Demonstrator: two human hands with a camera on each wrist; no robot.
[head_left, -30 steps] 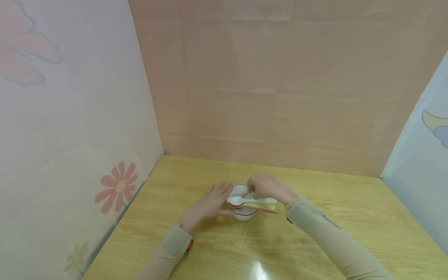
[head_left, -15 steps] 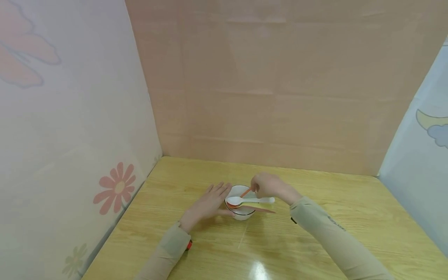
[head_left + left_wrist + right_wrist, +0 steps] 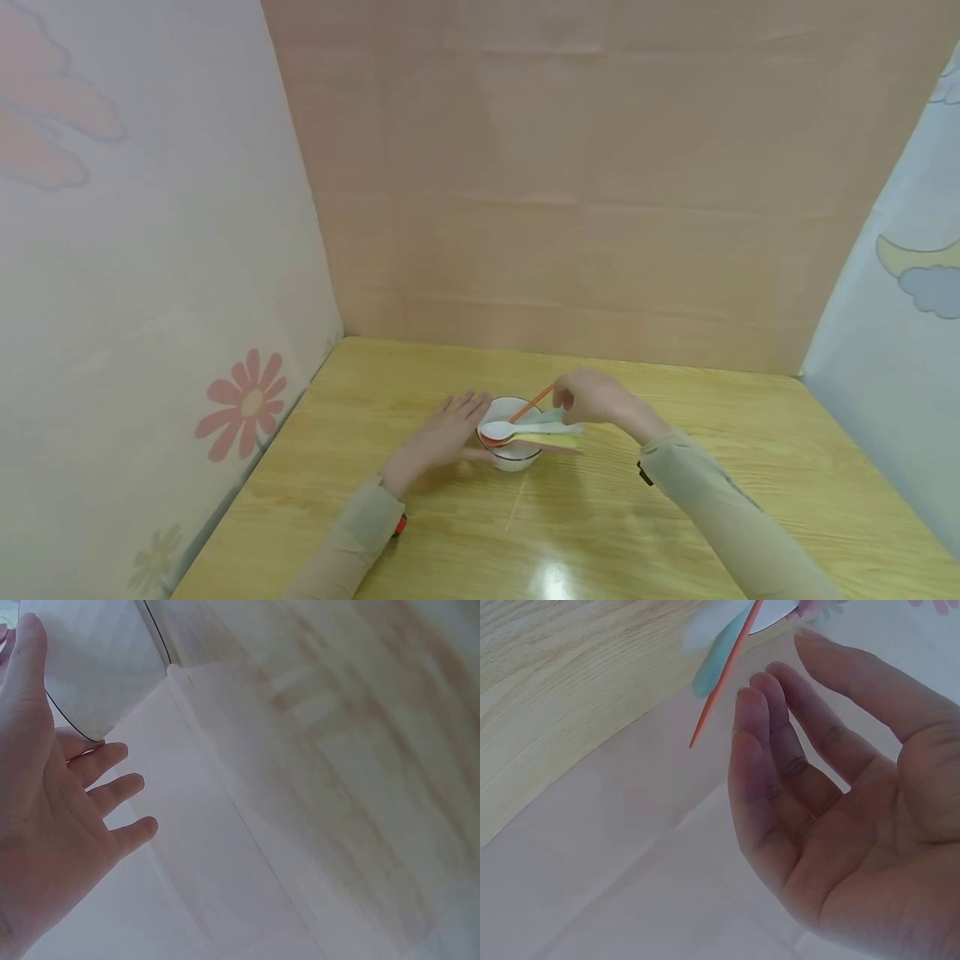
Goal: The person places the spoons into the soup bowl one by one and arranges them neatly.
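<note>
A white bowl point(image 3: 512, 464) with a dark rim stands on the table. My left hand point(image 3: 442, 429) holds its left side, thumb at the near side and fingers at the far side; in the left wrist view the other fingers spread past the bowl point(image 3: 97, 667). A white spoon point(image 3: 498, 430) lies across the bowl over an orange-red spoon bowl. An orange handle point(image 3: 531, 403) slants up to the right from inside. Pale green point(image 3: 552, 416), yellow point(image 3: 558, 440) and pinkish point(image 3: 561, 450) handles jut out rightward. Beside the orange handle point(image 3: 724, 679), my right hand point(image 3: 832, 787) has loosely curved fingers, thumb apart, holding nothing.
The wood-grain table point(image 3: 675, 517) extends around the bowl. A plain pinkish-tan backdrop point(image 3: 562, 208) rises behind it. Patterned panels with a red flower point(image 3: 251, 403) at left and a moon and cloud point(image 3: 930, 287) at right flank it.
My right hand has let go of the orange handle and drawn back to the right; more of that handle shows, leaning on the rim. My left hand stays at the bowl.
</note>
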